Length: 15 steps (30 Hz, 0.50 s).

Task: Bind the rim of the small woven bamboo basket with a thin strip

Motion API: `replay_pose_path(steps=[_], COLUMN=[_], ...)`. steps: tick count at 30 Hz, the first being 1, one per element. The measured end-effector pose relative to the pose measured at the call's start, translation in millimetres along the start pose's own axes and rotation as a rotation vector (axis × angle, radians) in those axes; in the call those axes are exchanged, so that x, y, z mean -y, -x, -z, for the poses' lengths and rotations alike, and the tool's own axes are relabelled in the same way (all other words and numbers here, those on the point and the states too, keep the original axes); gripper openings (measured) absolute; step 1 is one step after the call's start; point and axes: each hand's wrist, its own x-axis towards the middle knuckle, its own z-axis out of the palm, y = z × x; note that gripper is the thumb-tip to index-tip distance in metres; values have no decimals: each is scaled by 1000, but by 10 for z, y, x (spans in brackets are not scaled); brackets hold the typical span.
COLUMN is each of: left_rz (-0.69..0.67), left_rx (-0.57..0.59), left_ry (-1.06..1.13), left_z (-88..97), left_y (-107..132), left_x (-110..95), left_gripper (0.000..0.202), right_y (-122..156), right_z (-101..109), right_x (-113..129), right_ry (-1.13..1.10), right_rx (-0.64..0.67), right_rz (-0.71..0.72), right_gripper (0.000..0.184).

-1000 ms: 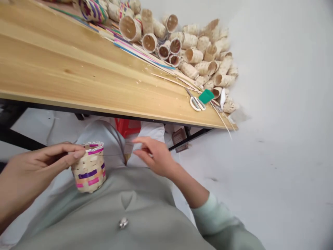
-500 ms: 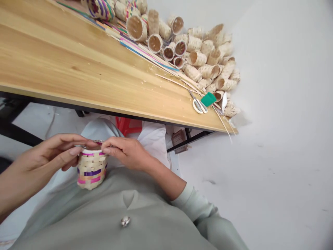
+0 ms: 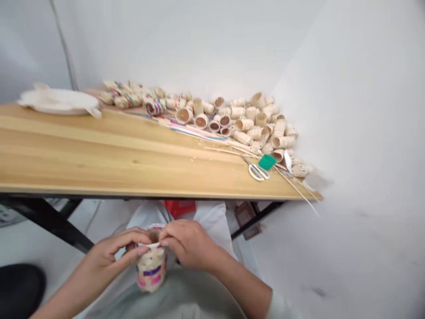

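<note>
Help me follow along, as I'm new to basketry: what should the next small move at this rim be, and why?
Perhaps press the rim gently with the right hand while the left hand steadies the woven basket. Both hands have fingers at the rim, with the left thumb outside it, while the scissors lie on the table.

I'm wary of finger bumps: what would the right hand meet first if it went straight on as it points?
Likely the woven basket, at its rim, which the right hand seems to touch; the left hand looks next, though depth is unclear.
</note>
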Motion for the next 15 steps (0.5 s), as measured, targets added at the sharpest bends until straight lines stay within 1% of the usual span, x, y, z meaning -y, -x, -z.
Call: replay_pose_path(steps=[2, 5, 8, 10, 12, 13, 15], left_rz=[-8, -158, -250, -291, -325, -332, -327], left_rx=[44, 38, 78, 70, 27, 6, -19], left_ry=[32, -32, -125, -161, -167, -161, -139], left_z=[43, 125, 247, 340, 404, 414, 382], left_y=[-102, -313, -648, -974, -1389, -1619, -2065], left_x=[-198, -633, -1074, -1294, -1423, -1451, -1441], left_gripper=[30, 28, 27, 30, 31, 32, 34], right_y=[20, 53, -16, -168, -395, -522, -751], right_z=[186, 552, 967, 1256, 1544, 1677, 1886], right_x=[59, 174, 235, 222, 123, 27, -248], right_ry=[-29, -78, -63, -9, 38, 33, -89], right_rx=[-100, -216, -291, -357, -450, -496, -584], right_rz=[56, 115, 132, 129, 100, 50, -124], right_gripper=[13, 17, 19, 19, 13, 8, 12])
